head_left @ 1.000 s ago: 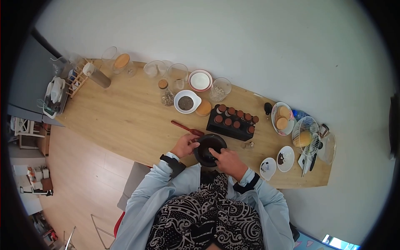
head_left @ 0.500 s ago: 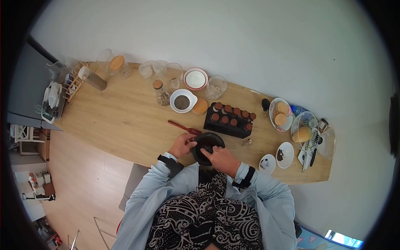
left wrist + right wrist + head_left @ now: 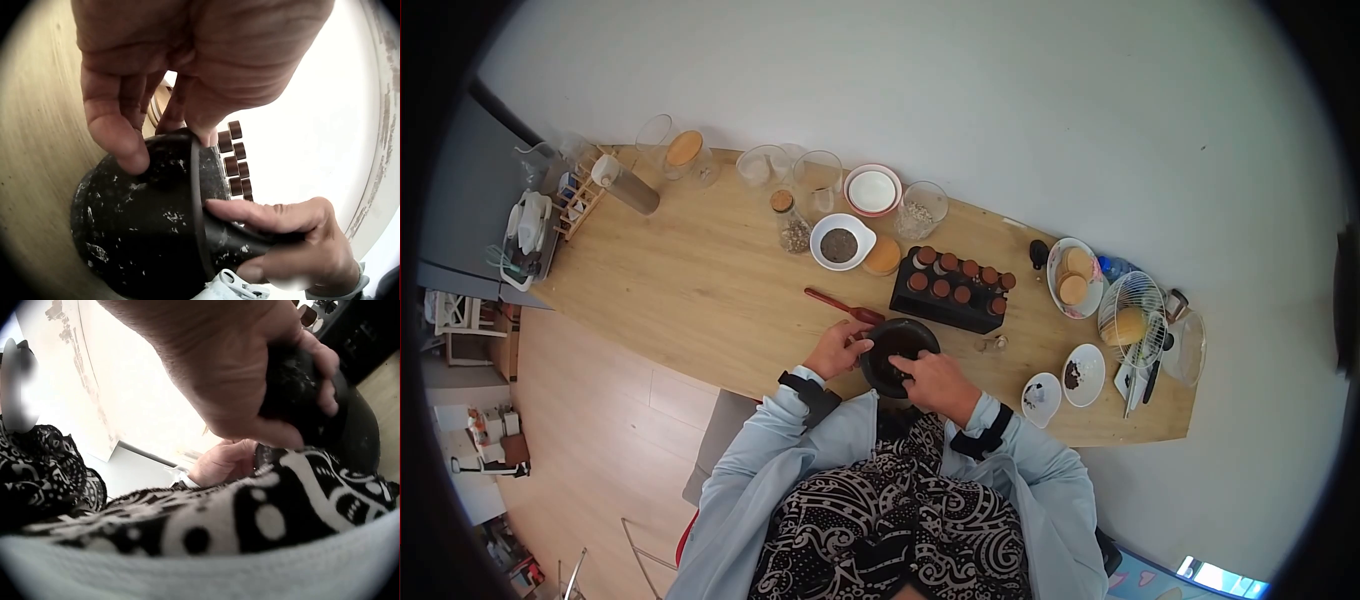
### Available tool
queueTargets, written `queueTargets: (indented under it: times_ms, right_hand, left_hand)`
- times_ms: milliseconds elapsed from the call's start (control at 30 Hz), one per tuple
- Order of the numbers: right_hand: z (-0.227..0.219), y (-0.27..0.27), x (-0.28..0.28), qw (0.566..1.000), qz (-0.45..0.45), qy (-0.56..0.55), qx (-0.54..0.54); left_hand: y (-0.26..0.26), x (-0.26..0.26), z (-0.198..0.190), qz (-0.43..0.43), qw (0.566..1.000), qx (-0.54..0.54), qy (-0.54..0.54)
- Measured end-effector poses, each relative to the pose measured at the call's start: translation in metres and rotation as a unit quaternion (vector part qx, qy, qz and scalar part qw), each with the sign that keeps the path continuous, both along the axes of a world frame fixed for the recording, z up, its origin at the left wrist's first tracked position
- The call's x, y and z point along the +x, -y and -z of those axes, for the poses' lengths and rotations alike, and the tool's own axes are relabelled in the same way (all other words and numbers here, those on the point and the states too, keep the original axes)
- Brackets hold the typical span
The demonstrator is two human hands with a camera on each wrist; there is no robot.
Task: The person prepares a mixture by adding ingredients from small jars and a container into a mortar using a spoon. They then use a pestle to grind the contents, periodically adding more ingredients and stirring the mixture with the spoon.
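Observation:
A black stone mortar (image 3: 137, 219) with pale scuffs stands at the table's near edge. My left hand (image 3: 837, 349) pinches its rim, thumb inside and fingers against the outer wall in the left wrist view. My right hand (image 3: 940, 385) grips a black pestle (image 3: 290, 381) whose lower end is inside the mortar. Fingers wrap the pestle's shaft, with the index finger stretched along it. Dark residue shows in the bowl; the pestle's tip is hidden. Just beyond the left hand lies a red-brown spatula (image 3: 845, 305).
A black rack (image 3: 948, 302) of brown-capped jars stands beyond the mortar. Behind it are a white bowl of dark grounds (image 3: 840, 242), a wooden lid (image 3: 882, 257) and a corked jar (image 3: 793, 233). Two small white dishes (image 3: 1084, 375) and a wire basket (image 3: 1135, 320) sit at the right.
My right hand has shifted with the pestle within the mortar, first left, then slightly back right. The left hand keeps its hold on the rim. The head view has moved slightly.

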State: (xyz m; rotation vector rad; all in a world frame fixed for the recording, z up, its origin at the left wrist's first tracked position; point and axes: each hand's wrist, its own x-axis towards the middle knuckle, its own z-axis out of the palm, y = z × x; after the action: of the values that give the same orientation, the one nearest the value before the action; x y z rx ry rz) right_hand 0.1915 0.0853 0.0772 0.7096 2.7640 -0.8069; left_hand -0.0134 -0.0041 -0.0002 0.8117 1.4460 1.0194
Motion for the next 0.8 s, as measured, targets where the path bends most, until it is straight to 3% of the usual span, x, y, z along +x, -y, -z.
queueTargets:
  times_ms: [33, 100, 200, 300, 500, 600, 800]
  right_hand:
    - [0.002, 0.000, -0.001, 1.000, 0.000, 0.001, 0.000]
    - [0.008, 0.000, -0.004, 0.992, 0.055, -0.111, 0.038]
    - [0.005, -0.006, -0.011, 0.976, 0.045, -0.207, 0.042]
    - [-0.002, -0.014, -0.014, 0.992, -0.012, -0.122, 0.037]
    - [0.001, -0.011, -0.001, 0.994, 0.047, -0.067, 0.072]
    - [-0.004, -0.004, 0.005, 0.995, 0.040, -0.087, 0.028]
    - [0.005, -0.008, -0.010, 0.984, 0.012, -0.174, 0.042]
  left_hand:
    - [0.000, 0.001, 0.000, 0.000, 1.000, 0.000, 0.001]
    - [0.000, 0.001, -0.001, -0.002, 1.000, -0.005, 0.012]
    - [0.001, 0.001, -0.001, -0.006, 1.000, -0.008, 0.022]
    - [0.000, -0.001, -0.001, -0.001, 1.000, -0.016, 0.025]
    - [0.002, -0.007, 0.009, 0.009, 0.998, -0.001, 0.060]
    - [0.002, -0.006, 0.015, -0.014, 0.997, 0.016, 0.077]
    - [0.000, -0.006, 0.017, -0.004, 0.997, 0.001, 0.079]
